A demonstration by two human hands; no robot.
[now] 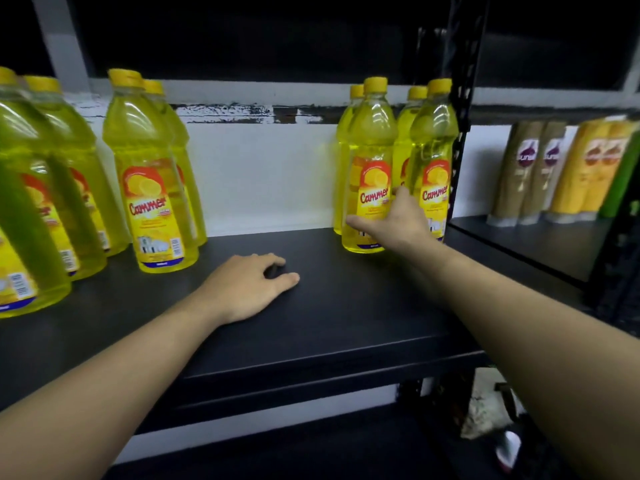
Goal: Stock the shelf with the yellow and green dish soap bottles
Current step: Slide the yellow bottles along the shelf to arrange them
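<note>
Black shelf (346,306) holds yellow bottles (149,188) at left and right of frame. Spread open, the right hand (401,221) touches the right front bottle (369,150), probably aligning it; the left hand (242,289) rests relaxed on the shelf. Next, fill the middle gap.

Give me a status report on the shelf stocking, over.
Left hand empty, resting on black shelf. Right hand spread against front yellow dish soap bottle of right group. Nothing seen in the way.

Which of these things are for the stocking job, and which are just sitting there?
For the job: right yellow bottles, left yellow bottles, black shelf, right hand touching one, left hand resting.
Just there: brown bottles, gold bottles on the next shelf.
</note>
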